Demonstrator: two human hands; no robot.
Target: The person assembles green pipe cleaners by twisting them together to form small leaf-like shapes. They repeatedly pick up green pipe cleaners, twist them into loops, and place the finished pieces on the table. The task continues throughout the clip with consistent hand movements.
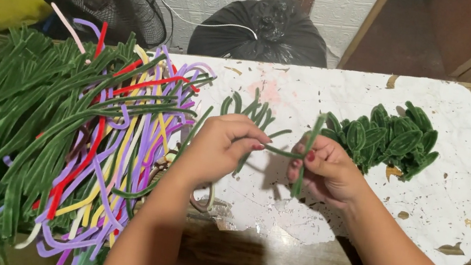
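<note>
Dark green pipe cleaner (283, 152), green leaves (389, 138), a green, purple, yellow, red stem pile (60, 124), chipped white table (454, 186)

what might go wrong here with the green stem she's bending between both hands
The green stem is pinched only at the fingertips of the left hand and right hand, so it might slip or kink unevenly. The loose pile of stems hangs over the table edge by the left forearm; a nudge may drop some. The finished leaves sit close by and may snag.
</note>
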